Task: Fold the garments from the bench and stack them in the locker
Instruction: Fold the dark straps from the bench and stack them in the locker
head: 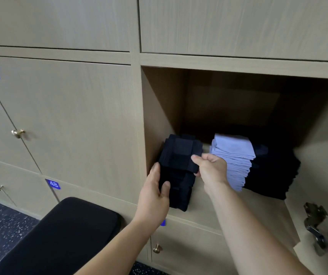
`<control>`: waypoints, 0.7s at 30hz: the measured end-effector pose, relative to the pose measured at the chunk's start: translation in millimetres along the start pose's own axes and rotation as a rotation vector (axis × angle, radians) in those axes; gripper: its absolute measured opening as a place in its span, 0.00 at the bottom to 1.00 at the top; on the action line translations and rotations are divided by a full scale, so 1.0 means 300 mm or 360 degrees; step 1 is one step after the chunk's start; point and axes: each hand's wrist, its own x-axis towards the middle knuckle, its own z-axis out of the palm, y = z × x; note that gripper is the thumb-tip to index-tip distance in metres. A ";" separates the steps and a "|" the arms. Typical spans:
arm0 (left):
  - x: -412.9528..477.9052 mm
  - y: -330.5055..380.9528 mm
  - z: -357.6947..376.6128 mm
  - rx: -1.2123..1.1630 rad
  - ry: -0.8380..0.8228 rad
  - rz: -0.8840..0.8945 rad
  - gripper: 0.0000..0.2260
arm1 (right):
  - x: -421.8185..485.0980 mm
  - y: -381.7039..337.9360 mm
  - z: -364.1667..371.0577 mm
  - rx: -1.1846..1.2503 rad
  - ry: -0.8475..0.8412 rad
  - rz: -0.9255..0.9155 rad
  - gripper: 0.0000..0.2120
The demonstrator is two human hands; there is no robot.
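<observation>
Our right grip (211,169) pinches the near right edge of the top garment (181,153), a dark folded piece lying on the navy stack (179,193) at the left of the open locker (159,108). Our left grip (155,189) lies flat against the left side of that stack, fingers straight and thumb laid across its near face, bracing rather than clutching.

The task's garment is therefore already in the compartment, on the leftmost of three piles. A light blue stack (234,155) stands just beside it to the right, and a black stack (272,175) sits further right in shadow. The padded counter (69,231) at near left shows no garments on the part in view.

We judge this to be the squaring-up of a piece just placed.

- The navy stack overhangs the near lip of the shelf, so a tug toward us could drag the upper layers off.
- A pinch on one corner alone may pull the fold open.
- Our right wrist is touching or nearly touching the blue pile, and a careless withdrawal could skew its edges.
- Pushing too hard from the left could tip the pile against the blue one.
</observation>
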 end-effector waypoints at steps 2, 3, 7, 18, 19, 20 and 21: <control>-0.001 -0.023 0.010 0.0118 -0.0012 0.0043 0.27 | 0.015 0.019 0.016 -0.0015 0.0023 0.0021 0.08; -0.001 -0.034 0.015 0.0154 -0.0021 0.0053 0.28 | 0.019 0.028 0.022 -0.0023 0.0031 0.0027 0.09; -0.003 -0.061 0.036 0.0247 -0.0065 0.0109 0.29 | 0.021 0.041 0.027 -0.0114 0.0042 0.0015 0.12; -0.019 -0.094 0.052 0.0431 -0.0151 0.0253 0.31 | 0.002 0.068 0.036 -0.1137 0.0215 -0.0364 0.17; -0.018 -0.096 0.052 0.0442 -0.0160 0.0252 0.31 | 0.005 0.072 0.029 -0.1092 0.0199 -0.0364 0.19; -0.017 -0.099 0.051 0.0453 -0.0163 0.0253 0.31 | 0.008 0.079 0.022 -0.0917 0.0155 -0.0333 0.20; -0.017 -0.102 0.050 0.0467 -0.0161 0.0257 0.31 | 0.005 0.081 0.016 -0.0680 0.0122 -0.0285 0.21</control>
